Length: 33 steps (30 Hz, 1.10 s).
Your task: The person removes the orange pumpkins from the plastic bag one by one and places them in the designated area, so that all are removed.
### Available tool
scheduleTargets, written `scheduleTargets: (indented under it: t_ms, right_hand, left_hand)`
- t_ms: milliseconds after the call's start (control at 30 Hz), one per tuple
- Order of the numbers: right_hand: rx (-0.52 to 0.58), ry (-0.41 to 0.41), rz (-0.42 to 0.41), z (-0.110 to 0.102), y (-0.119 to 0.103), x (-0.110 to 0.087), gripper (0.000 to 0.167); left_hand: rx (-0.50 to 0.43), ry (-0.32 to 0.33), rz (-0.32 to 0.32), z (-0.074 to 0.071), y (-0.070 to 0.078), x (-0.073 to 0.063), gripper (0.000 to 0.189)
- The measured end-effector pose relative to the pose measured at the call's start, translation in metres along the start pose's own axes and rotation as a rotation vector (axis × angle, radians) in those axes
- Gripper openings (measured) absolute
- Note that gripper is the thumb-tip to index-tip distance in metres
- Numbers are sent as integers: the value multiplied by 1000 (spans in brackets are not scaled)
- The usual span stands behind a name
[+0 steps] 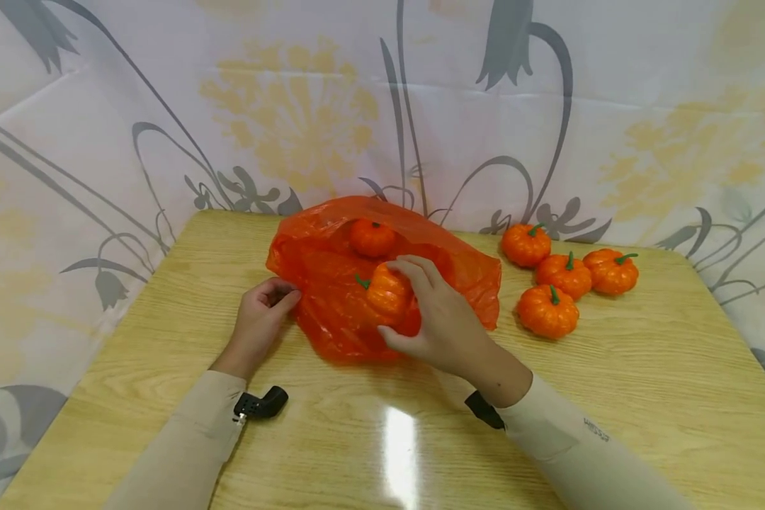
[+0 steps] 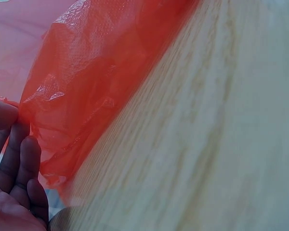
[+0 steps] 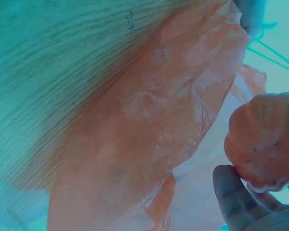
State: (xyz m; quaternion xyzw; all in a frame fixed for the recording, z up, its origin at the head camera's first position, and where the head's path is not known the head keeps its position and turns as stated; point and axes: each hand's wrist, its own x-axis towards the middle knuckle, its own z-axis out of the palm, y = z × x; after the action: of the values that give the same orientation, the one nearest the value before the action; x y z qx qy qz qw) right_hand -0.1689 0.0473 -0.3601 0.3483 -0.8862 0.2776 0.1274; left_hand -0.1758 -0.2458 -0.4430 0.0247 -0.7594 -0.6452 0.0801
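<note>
A thin red plastic bag (image 1: 325,322) lies spread on the table with its mouth held apart. My left hand (image 1: 259,322) pinches the bag's left edge between thumb and fingers, and the left wrist view shows the film (image 2: 82,96) rising from those fingertips. Over the bag's opening, my right hand (image 1: 443,322) grips a small orange toy pumpkin (image 1: 389,294), its green stem pointing left. The right wrist view shows the ribbed underside of this pumpkin (image 3: 265,139) above the fingers. Farther back, another orange pumpkin (image 1: 372,238) sits within the bag.
Several more orange pumpkins with green stems, such as the nearest one (image 1: 547,312), stand grouped right of the bag. The wooden table (image 1: 319,446) meets a flower-patterned cloth (image 1: 331,142) at its back and sides. Dark straps (image 1: 260,403) sit on both wrists.
</note>
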Motion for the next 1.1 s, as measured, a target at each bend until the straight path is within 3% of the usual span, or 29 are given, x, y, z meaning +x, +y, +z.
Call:
scheduleTargets:
  t_ms: [333, 1100]
  right_hand:
    - [91, 19, -32, -11, 9, -22, 86]
    - [-3, 84, 25, -45, 43, -69, 88]
  left_hand:
    - [20, -5, 3, 0, 0, 1, 18]
    - [10, 2, 6, 1, 2, 0, 16]
